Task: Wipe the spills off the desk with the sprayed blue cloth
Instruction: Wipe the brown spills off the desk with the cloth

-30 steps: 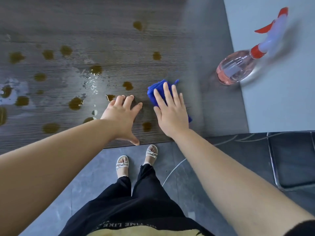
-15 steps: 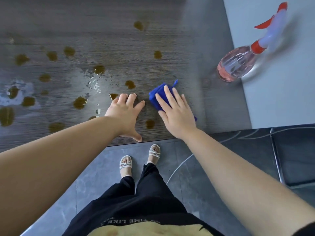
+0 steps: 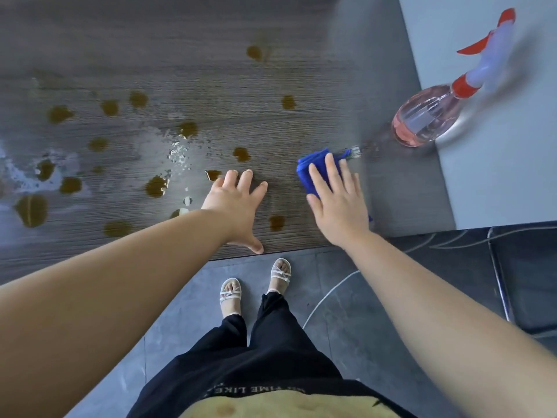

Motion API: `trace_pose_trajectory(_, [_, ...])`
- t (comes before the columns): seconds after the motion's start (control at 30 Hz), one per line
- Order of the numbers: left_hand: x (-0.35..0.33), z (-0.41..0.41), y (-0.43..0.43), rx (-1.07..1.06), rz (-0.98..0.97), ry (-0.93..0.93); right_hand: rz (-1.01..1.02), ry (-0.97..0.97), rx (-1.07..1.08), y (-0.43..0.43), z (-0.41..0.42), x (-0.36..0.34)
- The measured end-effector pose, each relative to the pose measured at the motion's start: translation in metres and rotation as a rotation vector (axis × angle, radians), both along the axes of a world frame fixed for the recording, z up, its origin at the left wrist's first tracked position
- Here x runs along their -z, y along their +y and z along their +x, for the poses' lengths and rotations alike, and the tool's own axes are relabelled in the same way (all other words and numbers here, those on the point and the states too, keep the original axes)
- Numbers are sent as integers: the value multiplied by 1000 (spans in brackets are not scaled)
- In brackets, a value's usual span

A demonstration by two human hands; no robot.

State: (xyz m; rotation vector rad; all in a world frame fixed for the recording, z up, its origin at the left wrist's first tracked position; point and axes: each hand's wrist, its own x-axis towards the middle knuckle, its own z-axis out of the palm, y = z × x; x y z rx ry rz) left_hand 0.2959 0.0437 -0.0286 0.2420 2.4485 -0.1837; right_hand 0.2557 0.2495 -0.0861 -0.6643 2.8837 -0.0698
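The dark wood-grain desk (image 3: 211, 31) carries several brown spill spots, such as one (image 3: 241, 154) near the middle and one (image 3: 276, 222) by the front edge, plus wet patches (image 3: 177, 152). A folded blue cloth (image 3: 313, 170) lies on the desk's right part. My right hand (image 3: 337, 200) presses flat on the cloth with straight fingers, covering most of it. My left hand (image 3: 238, 206) rests flat on the desk to the left of the cloth, fingers spread, holding nothing.
A spray bottle (image 3: 428, 119) with pink liquid and a red-and-white trigger head stands at the desk's right end by a grey wall (image 3: 497, 176). The desk's front edge (image 3: 271, 251) runs just below my hands. A dark chair (image 3: 527, 282) sits at the right on the floor.
My right hand has slid the blue cloth to the right, away from my left hand. The left hand has stayed flat in place on the desk.
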Motion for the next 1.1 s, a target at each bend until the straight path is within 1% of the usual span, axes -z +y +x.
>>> trace_pose_trajectory(0.03, [0,0,0,-1,1,1,13,17,24,5,-4,0])
trace_pose_trajectory(0.13, [1,1,0,-3,6,11,58,10,260,-5,-15,-1])
trace_pose_trajectory(0.17, [1,2,-1,-5,8,15,50,12,303,-16,-10,-1])
trace_pose_trajectory(0.2, [2,3,-1,-8,12,22,32,15,273,-26,-2,-1])
trace_pose_trajectory(0.27, [2,3,-2,-15,28,34,-11,18,31,-31,23,-2])
trace_pose_trajectory(0.3, [3,3,-3,-16,32,37,-8,16,-107,-23,31,0])
trace_pose_trajectory(0.33, [3,3,-3,-17,36,40,8,0,-200,-10,32,-1])
trace_pose_trajectory(0.37, [4,4,-4,-19,41,43,20,-8,-235,2,27,-1])
trace_pose_trajectory(0.4, [4,4,-4,-19,48,48,20,3,-200,12,20,-1])
trace_pose_trajectory(0.43, [4,5,-6,-19,54,55,13,16,-108,17,13,-2])
trace_pose_trajectory(0.53, [4,7,-9,-21,82,82,43,-1,285,-7,-1,-2])
trace_pose_trajectory(0.57, [4,9,-9,-27,95,96,39,-4,339,-24,5,-2])
trace_pose_trajectory(0.6, [4,11,-9,-29,108,120,20,5,303,-40,14,-2])
trace_pose_trajectory(0.67, [3,17,-11,-32,144,202,-26,-3,38,-57,41,-2])
trace_pose_trajectory(0.7, [2,19,-13,-45,163,239,-16,-8,-96,-50,49,1])
trace_pose_trajectory(0.73, [0,23,-20,-72,179,261,4,-27,-180,-42,50,2])
trace_pose_trajectory(0.77, [-2,26,-27,-109,190,271,18,-39,-203,-30,45,1])
trace_pose_trajectory(0.8, [-4,28,-35,-150,191,274,25,-26,-160,-20,38,1])
trace_pose_trajectory(0.87, [-5,35,-52,-228,173,278,38,6,50,-17,23,-3])
trace_pose_trajectory(0.93, [-4,41,-65,-303,164,269,53,-22,291,-39,19,-2])
trace_pose_trajectory(0.97, [-3,43,-68,-335,166,263,42,-28,356,-56,24,-2])
trace_pose_trajectory(1.0, [-1,45,-70,-362,167,259,26,-27,335,-72,34,-3])
trace_pose_trajectory(1.03, [0,47,-71,-380,164,257,-1,-20,240,-85,46,-3])
trace_pose_trajectory(1.1, [3,50,-72,-394,156,240,-5,-30,-20,-86,66,-1])
